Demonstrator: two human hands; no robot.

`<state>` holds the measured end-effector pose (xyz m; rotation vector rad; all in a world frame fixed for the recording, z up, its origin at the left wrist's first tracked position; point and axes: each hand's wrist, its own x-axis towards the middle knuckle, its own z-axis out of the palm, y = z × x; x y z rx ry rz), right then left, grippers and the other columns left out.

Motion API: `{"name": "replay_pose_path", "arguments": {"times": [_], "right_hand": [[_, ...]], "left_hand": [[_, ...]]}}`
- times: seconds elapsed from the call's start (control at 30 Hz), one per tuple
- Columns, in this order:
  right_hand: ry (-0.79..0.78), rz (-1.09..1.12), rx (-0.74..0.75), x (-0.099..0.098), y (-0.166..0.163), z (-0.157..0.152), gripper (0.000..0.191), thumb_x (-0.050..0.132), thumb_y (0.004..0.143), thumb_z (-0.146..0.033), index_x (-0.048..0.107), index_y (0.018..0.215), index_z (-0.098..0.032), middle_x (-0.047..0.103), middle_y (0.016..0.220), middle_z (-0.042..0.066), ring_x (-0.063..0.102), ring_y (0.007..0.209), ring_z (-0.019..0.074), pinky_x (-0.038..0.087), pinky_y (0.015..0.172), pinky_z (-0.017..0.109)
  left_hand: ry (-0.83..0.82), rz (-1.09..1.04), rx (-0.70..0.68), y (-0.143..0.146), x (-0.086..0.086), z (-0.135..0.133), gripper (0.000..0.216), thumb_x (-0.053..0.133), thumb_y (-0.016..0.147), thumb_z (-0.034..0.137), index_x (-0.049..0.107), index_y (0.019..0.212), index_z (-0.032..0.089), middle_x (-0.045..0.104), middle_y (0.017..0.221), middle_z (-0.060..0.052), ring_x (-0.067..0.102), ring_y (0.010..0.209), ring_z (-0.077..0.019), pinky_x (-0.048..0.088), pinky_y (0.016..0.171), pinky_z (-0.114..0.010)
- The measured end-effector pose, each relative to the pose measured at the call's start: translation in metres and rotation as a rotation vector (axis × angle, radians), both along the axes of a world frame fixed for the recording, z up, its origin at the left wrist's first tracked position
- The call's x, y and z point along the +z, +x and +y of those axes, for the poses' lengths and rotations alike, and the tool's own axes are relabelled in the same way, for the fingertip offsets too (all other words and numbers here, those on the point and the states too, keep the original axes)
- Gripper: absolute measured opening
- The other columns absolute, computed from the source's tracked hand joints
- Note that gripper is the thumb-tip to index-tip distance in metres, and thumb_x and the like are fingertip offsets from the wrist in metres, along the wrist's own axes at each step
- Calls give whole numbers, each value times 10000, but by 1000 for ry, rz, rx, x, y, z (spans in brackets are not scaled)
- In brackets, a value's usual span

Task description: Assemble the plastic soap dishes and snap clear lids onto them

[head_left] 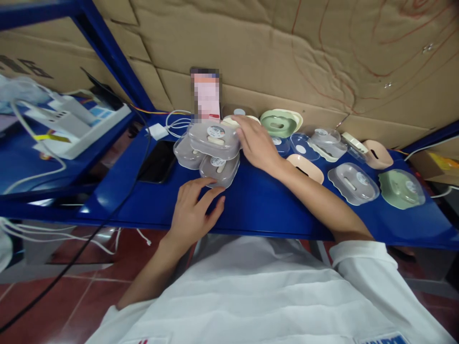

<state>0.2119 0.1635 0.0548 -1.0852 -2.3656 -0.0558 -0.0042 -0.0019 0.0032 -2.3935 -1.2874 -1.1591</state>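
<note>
Three soap boxes with clear greyish lids are grouped left of centre, and the upper soap box (215, 138) rests across the other two. My right hand (256, 143) grips this upper box at its right end, fingers curled over the edge. The thumb is mostly hidden. Below it lies the front soap box (220, 172), with a round label on its lid. My left hand (195, 208) is at that box's near edge, fingers spread and thumb apart, the fingertips at or touching the rim. The left soap box (188, 152) is partly covered by the upper one.
On the blue table (265, 210), a green soap box (403, 188), a grey soap box (353, 184) and peach parts (304, 168) lie to the right. A phone (206, 93) leans on the cardboard. A dark phone (158, 161) and a white charger (157, 131) lie left.
</note>
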Motion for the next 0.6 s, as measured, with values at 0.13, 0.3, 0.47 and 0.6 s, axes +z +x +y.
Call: {"name": "replay_pose_path", "arguments": {"times": [0.13, 0.3, 0.47, 0.6], "right_hand": [[-83, -143, -38, -2, 27, 22, 415, 459, 1062, -195, 671, 1417, -163, 699, 1472, 157, 606, 1380, 342, 406, 1190, 578], [-38, -174, -118, 8, 47, 11, 297, 545, 1036, -193, 757, 1240, -153, 771, 1262, 171, 665, 1224, 367, 418, 1087, 542], [-25, -177, -136, 18, 88, -49, 284, 585, 1064, -293, 752, 1253, -164, 783, 1212, 148, 689, 1154, 354, 456, 1003, 487], [-62, -233, -104, 8, 109, -87, 296, 595, 1069, -336, 762, 1264, -188, 791, 1209, 136, 709, 1111, 338, 481, 984, 480]], "left_hand": [[8, 6, -9, 0, 1, 0, 224, 708, 979, 153, 689, 1197, 206, 710, 1280, -135, 688, 1165, -301, 544, 1008, -454], [12, 6, -91, -1, 4, -3, 263, 702, 975, 126, 673, 1224, 206, 707, 1273, -138, 693, 1166, -290, 558, 1002, -443], [5, 22, -184, 2, 3, -3, 380, 714, 950, 107, 674, 1310, 223, 704, 1313, -139, 690, 1215, -288, 557, 1050, -445], [9, 6, -133, 3, 2, -4, 484, 724, 942, 134, 651, 1402, 265, 636, 1477, -160, 631, 1360, -342, 508, 1151, -545]]}}
